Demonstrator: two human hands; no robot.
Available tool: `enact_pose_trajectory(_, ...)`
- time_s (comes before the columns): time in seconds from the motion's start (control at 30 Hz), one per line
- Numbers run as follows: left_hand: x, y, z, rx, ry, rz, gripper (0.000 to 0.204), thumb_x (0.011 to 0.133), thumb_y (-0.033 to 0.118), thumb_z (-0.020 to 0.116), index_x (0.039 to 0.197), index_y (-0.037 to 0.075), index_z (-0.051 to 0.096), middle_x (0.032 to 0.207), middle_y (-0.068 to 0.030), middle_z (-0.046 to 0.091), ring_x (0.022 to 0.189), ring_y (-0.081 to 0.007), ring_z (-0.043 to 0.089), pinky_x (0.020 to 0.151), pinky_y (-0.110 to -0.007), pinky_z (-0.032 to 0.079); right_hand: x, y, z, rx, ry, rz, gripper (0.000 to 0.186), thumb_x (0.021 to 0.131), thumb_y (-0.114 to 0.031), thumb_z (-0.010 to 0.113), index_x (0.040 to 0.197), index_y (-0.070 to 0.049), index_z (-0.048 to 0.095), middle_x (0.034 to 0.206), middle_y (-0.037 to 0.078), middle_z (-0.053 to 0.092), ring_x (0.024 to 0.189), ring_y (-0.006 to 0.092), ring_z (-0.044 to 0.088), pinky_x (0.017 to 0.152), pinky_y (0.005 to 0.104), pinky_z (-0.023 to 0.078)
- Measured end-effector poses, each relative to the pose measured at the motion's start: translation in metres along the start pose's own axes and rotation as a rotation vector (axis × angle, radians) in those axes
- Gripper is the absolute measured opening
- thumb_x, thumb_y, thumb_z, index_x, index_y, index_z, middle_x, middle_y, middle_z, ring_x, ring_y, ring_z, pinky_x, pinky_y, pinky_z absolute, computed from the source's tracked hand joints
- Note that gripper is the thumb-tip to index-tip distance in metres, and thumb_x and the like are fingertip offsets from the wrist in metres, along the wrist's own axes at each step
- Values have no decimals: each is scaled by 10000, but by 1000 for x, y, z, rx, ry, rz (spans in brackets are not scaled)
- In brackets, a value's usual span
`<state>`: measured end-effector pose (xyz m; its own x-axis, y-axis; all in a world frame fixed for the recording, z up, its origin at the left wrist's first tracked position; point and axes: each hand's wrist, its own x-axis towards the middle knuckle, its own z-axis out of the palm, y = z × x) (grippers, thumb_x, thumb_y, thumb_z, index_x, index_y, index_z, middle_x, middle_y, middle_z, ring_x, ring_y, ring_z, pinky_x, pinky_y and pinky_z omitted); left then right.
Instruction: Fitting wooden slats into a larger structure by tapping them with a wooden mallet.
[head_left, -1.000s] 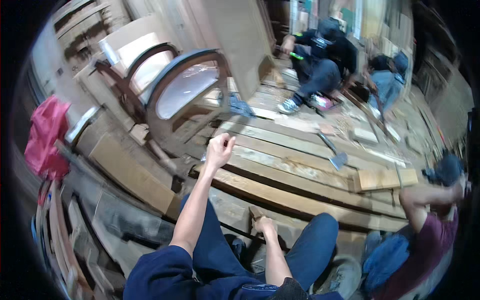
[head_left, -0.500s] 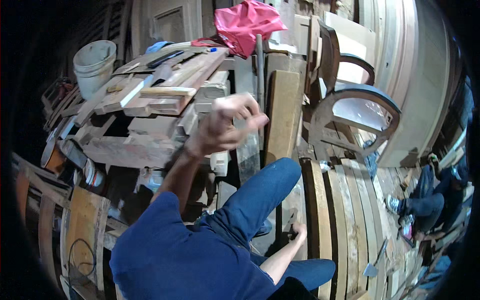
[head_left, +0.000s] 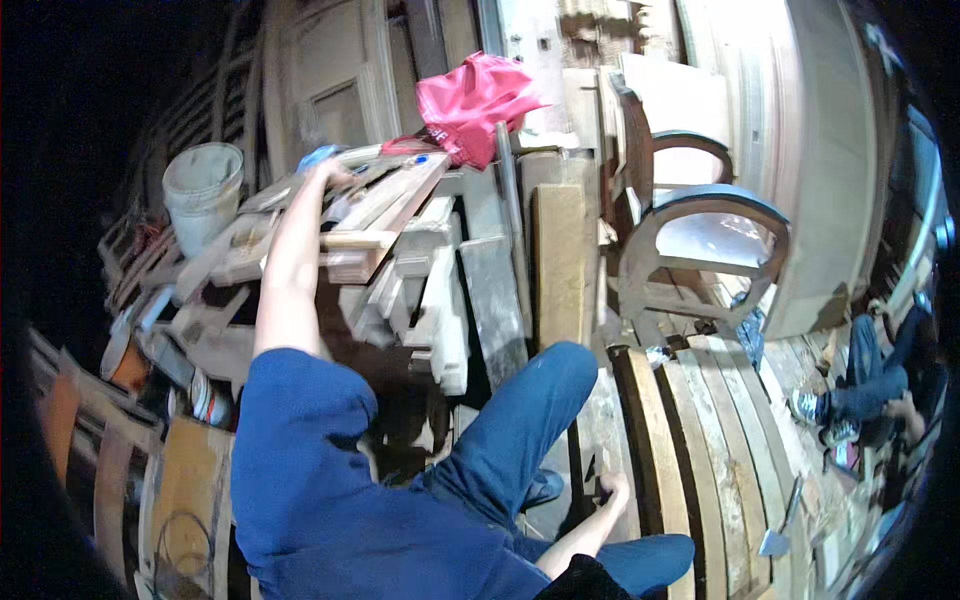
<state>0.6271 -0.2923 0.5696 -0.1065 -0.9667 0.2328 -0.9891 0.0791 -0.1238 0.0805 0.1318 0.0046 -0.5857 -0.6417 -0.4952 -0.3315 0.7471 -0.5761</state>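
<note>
Over the far left surface point(head_left: 415, 187), stretching left hand point(head_left: 338, 175), likely for a long reach; resting right hand point(head_left: 615, 487) by plank point(head_left: 605, 420); can't tell either grip.

On my left, a stack of boards point(head_left: 402, 198) is carrying a pale wood strip point(head_left: 358, 240) and a small blue object point(head_left: 421, 160); a pink bag point(head_left: 478, 92) is slumping at its far end.

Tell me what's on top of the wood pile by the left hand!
On the pile: a pale stick and a small blue thing. The left hand covers what's right under it, so I can't see that.
</note>
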Motion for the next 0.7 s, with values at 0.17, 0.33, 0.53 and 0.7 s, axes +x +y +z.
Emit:
enact_pose_trajectory(0.17, 41, 31, 52, -124, 115, -295, 815, 574, 562, 725, 1165, 17, 590, 1201, -183, 574, 1110, -279, 550, 957, -365, 424, 5, 24, -6, -19, 30, 65, 436, 713, -355, 652, 949, 11, 673, 952, 250, 640, 951, 312, 640, 800, 391, 505)
enact_pose_trajectory(0.33, 56, 3, 41, -169, 155, -260, 858, 553, 571, 735, 1180, 7, 575, 1217, -194, 560, 1108, -276, 550, 952, -355, 426, 8, 29, -4, -28, 35, 44, 437, 714, -357, 651, 950, 10, 673, 952, 251, 640, 953, 312, 639, 802, 391, 504)
enact_pose_trajectory(0.53, 36, 30, 45, -215, 150, -218, 950, 541, 580, 751, 1245, -4, 495, 1268, -197, 517, 1157, -288, 515, 973, -362, 405, 12, 51, 2, -73, 44, 70, 439, 714, -359, 651, 951, 10, 673, 953, 253, 640, 957, 314, 638, 806, 391, 502)
enact_pose_trajectory(0.7, 3, 18, 20, -239, 151, -252, 922, 558, 560, 771, 1240, 7, 491, 1270, -185, 517, 1177, -277, 499, 992, -370, 388, 6, 35, -3, -26, 23, 54, 439, 713, -358, 653, 952, 9, 673, 957, 254, 639, 963, 320, 634, 812, 394, 499)
